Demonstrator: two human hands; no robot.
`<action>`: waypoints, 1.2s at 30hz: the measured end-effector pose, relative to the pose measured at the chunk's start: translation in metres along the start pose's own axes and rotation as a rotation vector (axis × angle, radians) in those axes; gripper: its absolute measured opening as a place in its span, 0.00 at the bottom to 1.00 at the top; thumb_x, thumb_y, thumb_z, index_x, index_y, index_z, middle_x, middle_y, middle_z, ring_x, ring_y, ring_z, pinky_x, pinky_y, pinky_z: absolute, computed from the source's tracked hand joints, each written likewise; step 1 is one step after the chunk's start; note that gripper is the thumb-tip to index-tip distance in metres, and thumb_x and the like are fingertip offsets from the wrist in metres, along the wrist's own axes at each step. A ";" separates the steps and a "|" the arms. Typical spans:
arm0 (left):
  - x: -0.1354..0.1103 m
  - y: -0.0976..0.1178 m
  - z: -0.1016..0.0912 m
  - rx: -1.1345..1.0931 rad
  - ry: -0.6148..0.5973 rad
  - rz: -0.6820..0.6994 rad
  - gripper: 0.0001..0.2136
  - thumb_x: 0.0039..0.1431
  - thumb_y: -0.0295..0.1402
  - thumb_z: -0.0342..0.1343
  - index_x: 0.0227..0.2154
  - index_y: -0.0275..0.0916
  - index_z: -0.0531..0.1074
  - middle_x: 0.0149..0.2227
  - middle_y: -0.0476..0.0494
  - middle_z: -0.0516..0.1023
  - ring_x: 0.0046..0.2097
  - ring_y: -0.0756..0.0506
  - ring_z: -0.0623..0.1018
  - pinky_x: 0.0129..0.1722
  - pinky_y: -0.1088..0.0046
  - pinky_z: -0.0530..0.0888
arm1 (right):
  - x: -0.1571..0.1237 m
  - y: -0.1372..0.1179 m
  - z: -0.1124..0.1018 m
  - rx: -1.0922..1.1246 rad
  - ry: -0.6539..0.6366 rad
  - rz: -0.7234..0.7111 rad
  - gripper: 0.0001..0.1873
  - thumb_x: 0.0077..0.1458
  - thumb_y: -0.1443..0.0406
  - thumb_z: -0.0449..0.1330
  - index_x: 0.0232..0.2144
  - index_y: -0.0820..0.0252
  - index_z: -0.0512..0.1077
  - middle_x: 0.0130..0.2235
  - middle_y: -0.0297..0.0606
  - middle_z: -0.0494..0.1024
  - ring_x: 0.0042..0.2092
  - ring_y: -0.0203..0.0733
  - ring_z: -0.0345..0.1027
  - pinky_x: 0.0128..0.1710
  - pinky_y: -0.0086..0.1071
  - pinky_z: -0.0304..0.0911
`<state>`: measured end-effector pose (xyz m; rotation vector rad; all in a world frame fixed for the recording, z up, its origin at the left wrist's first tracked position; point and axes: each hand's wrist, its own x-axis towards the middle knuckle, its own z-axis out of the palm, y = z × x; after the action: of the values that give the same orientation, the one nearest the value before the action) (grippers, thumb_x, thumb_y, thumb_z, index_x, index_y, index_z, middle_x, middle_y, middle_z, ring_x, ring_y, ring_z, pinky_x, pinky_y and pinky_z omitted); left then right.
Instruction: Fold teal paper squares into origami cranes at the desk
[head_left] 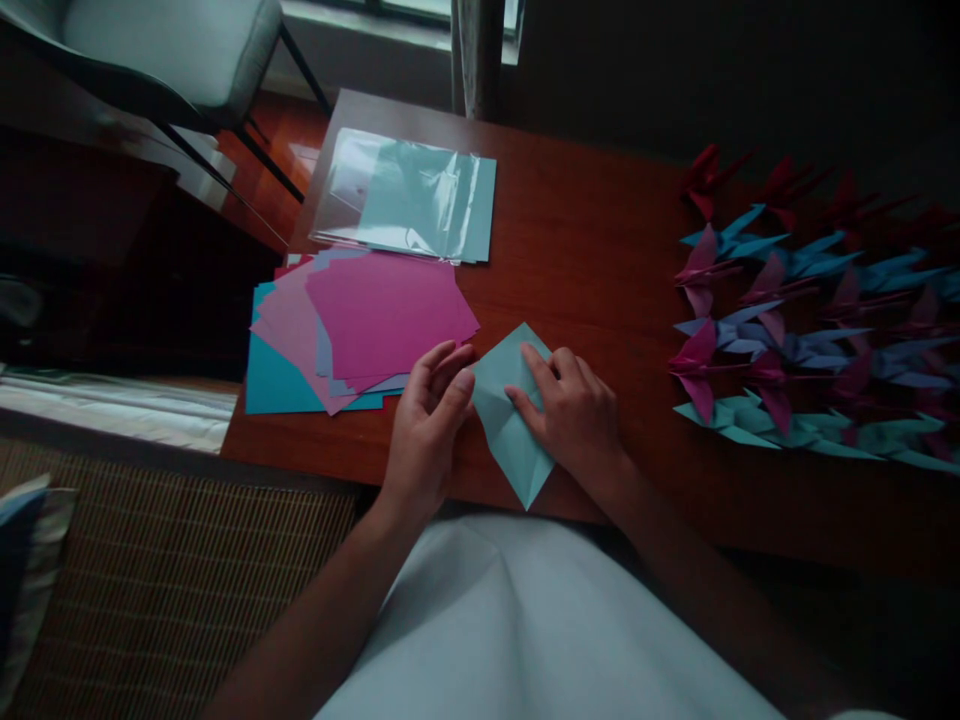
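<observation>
Since the head cam is the only view, all of this comes from it: the pale green paper [504, 430] lies near the table's [630, 310] front edge, btwn both hands, just R of the pink sheets [382, 315]. R hand [574, 410] rests on it, thumb & index spread apart, tips down on the surface, no pinch. L hand [431, 420] is half-curled at the L corner, thumb apart from fingers; can't tell if it grips the edge. Paper's prob. v. light, thin but crisp, easy to slide or mis-crease, so best held flat by fingertips nr the middle, or lightly at a corner. It sits diamond-wise: long axis runs approx. front-to-back, one sharp corner toward the body, the opp. one away; R side's partly hidden.
</observation>
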<state>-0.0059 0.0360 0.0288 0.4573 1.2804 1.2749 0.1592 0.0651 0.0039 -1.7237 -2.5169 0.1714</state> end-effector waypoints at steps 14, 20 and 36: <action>-0.012 -0.012 0.010 -0.031 -0.003 -0.012 0.24 0.58 0.35 0.64 0.57 0.41 0.69 0.65 0.37 0.69 0.67 0.37 0.67 0.64 0.59 0.67 | -0.003 0.001 0.000 0.104 0.052 0.029 0.30 0.66 0.48 0.50 0.60 0.61 0.68 0.42 0.43 0.73 0.43 0.48 0.67 0.40 0.38 0.61; -0.014 -0.019 0.007 -0.002 -0.025 -0.008 0.31 0.57 0.31 0.61 0.64 0.44 0.62 0.67 0.38 0.66 0.67 0.37 0.67 0.63 0.60 0.67 | -0.006 0.006 0.002 0.214 0.079 0.038 0.26 0.67 0.52 0.52 0.59 0.62 0.68 0.42 0.43 0.74 0.42 0.47 0.68 0.44 0.38 0.64; -0.003 -0.003 0.003 0.587 -0.161 0.233 0.17 0.65 0.37 0.56 0.55 0.40 0.75 0.55 0.40 0.79 0.57 0.38 0.77 0.59 0.60 0.71 | -0.010 0.010 0.002 0.246 0.071 0.024 0.25 0.67 0.56 0.53 0.60 0.64 0.66 0.42 0.44 0.74 0.43 0.47 0.67 0.46 0.38 0.63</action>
<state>-0.0013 0.0334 0.0283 1.1298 1.4849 1.0056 0.1719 0.0590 0.0007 -1.6338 -2.3142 0.3955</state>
